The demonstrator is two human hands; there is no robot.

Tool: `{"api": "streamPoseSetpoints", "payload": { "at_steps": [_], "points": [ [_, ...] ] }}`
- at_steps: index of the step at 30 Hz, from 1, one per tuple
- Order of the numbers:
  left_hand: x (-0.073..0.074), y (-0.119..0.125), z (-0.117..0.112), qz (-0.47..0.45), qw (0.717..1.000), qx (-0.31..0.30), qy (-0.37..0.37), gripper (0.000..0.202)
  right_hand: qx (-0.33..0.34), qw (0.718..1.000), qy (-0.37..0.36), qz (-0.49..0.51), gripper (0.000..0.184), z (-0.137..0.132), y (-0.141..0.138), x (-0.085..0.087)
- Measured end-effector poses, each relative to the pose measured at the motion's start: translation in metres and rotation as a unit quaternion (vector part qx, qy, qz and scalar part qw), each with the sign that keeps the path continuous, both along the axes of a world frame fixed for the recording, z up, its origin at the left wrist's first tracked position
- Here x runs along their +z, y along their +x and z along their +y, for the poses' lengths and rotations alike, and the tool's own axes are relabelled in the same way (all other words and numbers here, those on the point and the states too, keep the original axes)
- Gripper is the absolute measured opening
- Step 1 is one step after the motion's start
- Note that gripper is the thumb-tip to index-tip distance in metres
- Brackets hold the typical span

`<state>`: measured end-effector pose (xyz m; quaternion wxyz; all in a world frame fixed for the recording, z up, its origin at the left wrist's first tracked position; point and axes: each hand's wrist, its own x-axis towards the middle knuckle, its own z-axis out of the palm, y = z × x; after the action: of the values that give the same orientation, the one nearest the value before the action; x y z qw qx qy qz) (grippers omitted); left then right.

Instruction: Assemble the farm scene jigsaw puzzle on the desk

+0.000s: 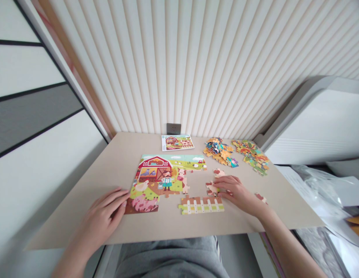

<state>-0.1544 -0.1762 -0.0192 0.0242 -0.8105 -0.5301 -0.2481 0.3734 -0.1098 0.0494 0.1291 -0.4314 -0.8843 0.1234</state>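
A partly joined farm jigsaw puzzle (154, 181) lies on the table, showing a red barn, a farmer, a hen and pigs. My left hand (109, 208) rests at its lower left edge, fingers stretched out and touching the border. To the right, my right hand (235, 193) has its fingertips and thumb on a brown-and-white cow puzzle piece (211, 188), partly covered by the fingers. Just behind it lies another cow piece (219, 173). A joined strip of white fence pieces (202, 205) sits in front, apart from the main section.
A picture card (177, 142) of the same farm scene lies at the back. Two heaps of loose pieces, one orange and blue (220, 151), one green and orange (253, 155), are at the back right. A single piece (261, 198) lies beyond my right wrist. A wall socket (174, 128) is behind the table.
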Motion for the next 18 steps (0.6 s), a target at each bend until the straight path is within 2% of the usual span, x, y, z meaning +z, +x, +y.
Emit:
{"api": "streamPoseSetpoints", "payload": {
  "at_steps": [4,8,14,18],
  "points": [
    [-0.001,0.000,0.000,-0.001,1.000,0.001,0.002,0.032,0.007,1.000,-0.003,-0.019,0.031,-0.005,-0.001,0.005],
    [-0.002,-0.001,0.001,-0.005,1.000,0.002,0.007,0.033,0.006,0.999,0.035,-0.041,0.036,-0.019,-0.008,0.008],
    [0.000,0.001,0.001,-0.004,1.000,0.002,0.000,0.033,-0.009,0.995,0.081,-0.058,0.043,-0.049,-0.020,-0.008],
    [0.001,0.001,0.000,-0.006,1.000,0.007,-0.002,0.033,-0.021,0.993,0.094,-0.072,0.045,-0.056,-0.024,-0.014]
  ]
}}
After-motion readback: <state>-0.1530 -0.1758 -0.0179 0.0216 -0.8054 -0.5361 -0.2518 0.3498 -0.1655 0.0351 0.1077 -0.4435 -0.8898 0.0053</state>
